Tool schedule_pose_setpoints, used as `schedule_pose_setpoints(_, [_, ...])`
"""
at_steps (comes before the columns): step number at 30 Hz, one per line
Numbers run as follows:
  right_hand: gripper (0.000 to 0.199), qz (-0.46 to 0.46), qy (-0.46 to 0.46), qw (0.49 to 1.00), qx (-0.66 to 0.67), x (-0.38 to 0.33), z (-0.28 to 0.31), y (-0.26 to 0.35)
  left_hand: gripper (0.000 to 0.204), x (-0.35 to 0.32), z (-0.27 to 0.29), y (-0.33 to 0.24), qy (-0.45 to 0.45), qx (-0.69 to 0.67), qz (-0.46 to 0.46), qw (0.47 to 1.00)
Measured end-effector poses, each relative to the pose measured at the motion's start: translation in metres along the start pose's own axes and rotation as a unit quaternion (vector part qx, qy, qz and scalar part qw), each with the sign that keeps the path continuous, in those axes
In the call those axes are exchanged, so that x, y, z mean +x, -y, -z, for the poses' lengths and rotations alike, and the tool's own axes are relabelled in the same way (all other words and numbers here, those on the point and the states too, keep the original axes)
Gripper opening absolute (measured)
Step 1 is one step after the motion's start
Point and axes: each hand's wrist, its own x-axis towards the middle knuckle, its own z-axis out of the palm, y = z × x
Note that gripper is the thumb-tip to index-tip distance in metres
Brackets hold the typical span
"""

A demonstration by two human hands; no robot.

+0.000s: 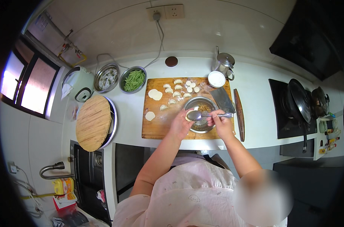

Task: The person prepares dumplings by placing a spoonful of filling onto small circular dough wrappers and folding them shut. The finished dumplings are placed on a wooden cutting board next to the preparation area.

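At the frame's centre, the left hand [180, 125] is cupping a dumpling wrapper [188, 115] while the right hand [221, 123], clamped on a spoon [202, 115], is pointing it leftward over the filling bowl [200, 104].

1. Left hand [180, 125] cups a wrapper [188, 115] over the filling bowl [200, 113].
2. Right hand [221, 124] holds a spoon [207, 115] against it.
3. Folded dumplings [175, 90] lie on the board [160, 125].
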Motion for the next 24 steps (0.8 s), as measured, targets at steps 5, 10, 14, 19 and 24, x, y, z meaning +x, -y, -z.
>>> schedule_pose_setpoints(5, [0.014, -0.002, 0.009, 1.000, -0.029, 0.004, -0.002, -0.006, 0.037, 0.003, 0.003, 0.002, 0.011, -0.011, 0.014, 1.000])
schedule_pose_setpoints(10, [0.014, -0.018, 0.011, 1.000, -0.022, 0.009, 0.001, -0.006, 0.036, 0.003, 0.006, 0.000, 0.013, -0.033, 0.023, 0.999])
schedule_pose_setpoints(14, [0.015, -0.046, -0.042, 0.996, 0.057, 0.018, 0.026, -0.018, 0.035, 0.005, 0.016, -0.009, -0.022, -0.007, -0.042, 0.999])
schedule_pose_setpoints(19, [0.021, -0.105, -0.044, 0.993, -0.020, 0.022, 0.043, -0.056, 0.031, -0.007, -0.013, -0.022, -0.029, 0.030, -0.040, 0.998])
schedule_pose_setpoints(24, [0.021, -0.141, -0.063, 0.988, -0.008, 0.023, 0.044, -0.058, 0.047, -0.011, -0.030, -0.020, 0.025, 0.275, -0.080, 0.958])
